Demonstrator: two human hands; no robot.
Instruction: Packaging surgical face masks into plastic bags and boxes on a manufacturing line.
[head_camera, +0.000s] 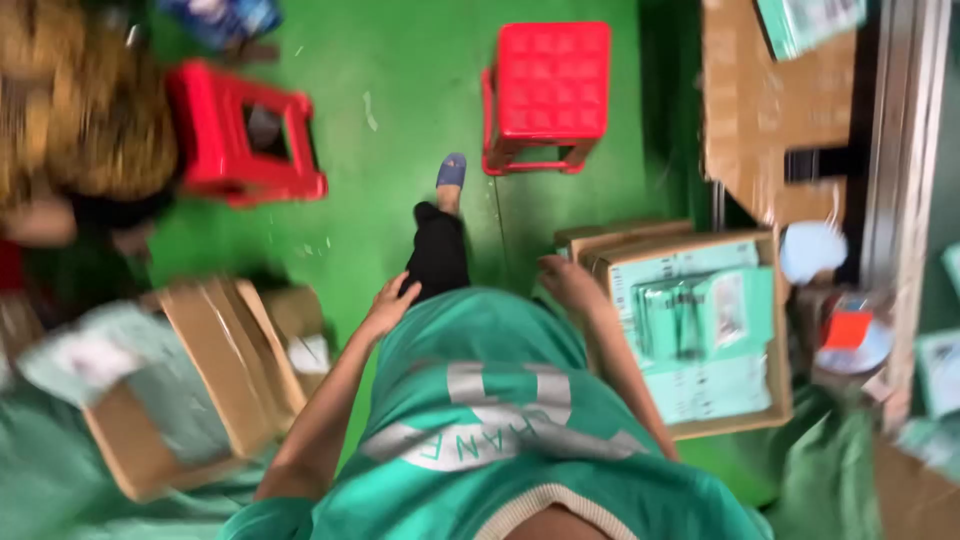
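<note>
Left hand (385, 305) open, resting on black-trousered thigh (438, 255); right hand (568, 283) loosely open, empty, touching near corner of cardboard box (775, 330) of teal mailer bags (705, 335); red stool (548, 90) beyond box.

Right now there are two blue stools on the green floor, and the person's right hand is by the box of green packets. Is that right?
Not quite. The two stools are red, not blue, as the head view shows. The rest holds: they stand on the green floor, and the right hand is beside the cardboard box of green packets.
</note>
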